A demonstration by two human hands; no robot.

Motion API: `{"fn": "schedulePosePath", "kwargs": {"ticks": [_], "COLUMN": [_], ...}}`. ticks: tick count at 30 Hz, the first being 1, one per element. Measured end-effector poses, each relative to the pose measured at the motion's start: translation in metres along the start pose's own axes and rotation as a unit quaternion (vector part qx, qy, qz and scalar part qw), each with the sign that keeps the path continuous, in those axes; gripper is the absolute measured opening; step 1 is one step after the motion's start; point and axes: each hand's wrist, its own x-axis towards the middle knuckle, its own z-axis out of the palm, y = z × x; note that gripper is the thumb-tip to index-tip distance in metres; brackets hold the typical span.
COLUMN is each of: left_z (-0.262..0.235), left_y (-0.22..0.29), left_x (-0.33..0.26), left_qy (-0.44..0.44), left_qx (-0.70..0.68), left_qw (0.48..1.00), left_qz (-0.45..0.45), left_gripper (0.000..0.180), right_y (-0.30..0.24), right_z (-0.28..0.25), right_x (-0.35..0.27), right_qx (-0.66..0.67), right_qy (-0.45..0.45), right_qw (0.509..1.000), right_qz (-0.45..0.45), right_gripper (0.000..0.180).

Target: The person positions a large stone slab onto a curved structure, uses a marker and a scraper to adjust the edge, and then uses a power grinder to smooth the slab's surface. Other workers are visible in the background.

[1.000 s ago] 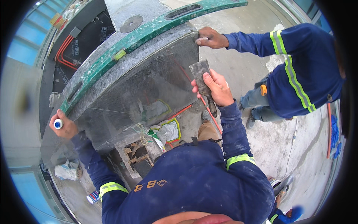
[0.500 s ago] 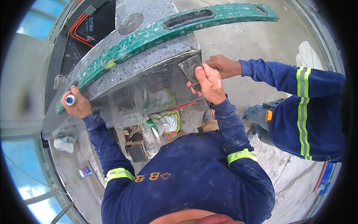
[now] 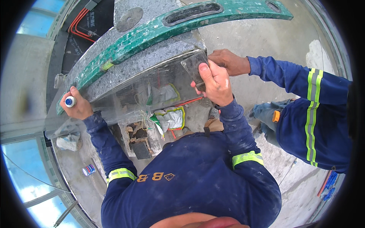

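Observation:
In my left hand (image 3: 78, 106), closed at the slab's left end, is a small white bottle (image 3: 70, 101) with a blue cap, seen end-on. A long green spirit level (image 3: 146, 40) lies across the grey speckled stone slab (image 3: 159, 57), one end beside that hand. My right hand (image 3: 217, 83) grips a flat dark rectangular block (image 3: 194, 64) at the slab's right front corner, thumb on top. Some of its fingers are hidden behind the block. Just beyond it, a co-worker's hand (image 3: 230, 62) reaches to the same corner; its fingertips are partly hidden.
On the slab's back part lies a round grey disc (image 3: 129, 19). Below the glossy front face are a white-and-green bag (image 3: 171, 118), tangled string and a broken floor opening (image 3: 138, 138). A labelled tub (image 3: 89, 170) stands lower left. The co-worker (image 3: 311, 114) stands close at right.
The view has shifted slightly, and the level sits a little higher and further right in the picture. Both my hands keep their grips, and the co-worker's hand stays at the corner.

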Motion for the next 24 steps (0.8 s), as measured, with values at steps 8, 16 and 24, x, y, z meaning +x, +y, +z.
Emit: {"fn": "schedulePosePath", "kwargs": {"ticks": [8,16,24], "left_z": [-0.002,-0.002,-0.002], "left_y": [-0.007,-0.007,-0.005], "left_x": [0.002,0.0,-0.001], "left_qy": [-0.011,-0.007,0.003], "left_qx": [0.0,-0.009,-0.013], "left_qw": [1.0,1.0,1.0], "left_qz": [0.004,0.001,0.014], "left_gripper": [0.026,0.026,0.023], "right_y": [0.015,0.015,0.004], "right_z": [0.011,0.016,0.014], "right_x": [-0.005,-0.007,-0.003], "right_qx": [-0.039,-0.043,-0.051], "right_qy": [0.051,0.045,0.04], "right_qw": [0.998,0.998,0.998], "right_qz": [-0.017,0.015,0.001], "right_gripper": [0.036,0.038,0.036]}}
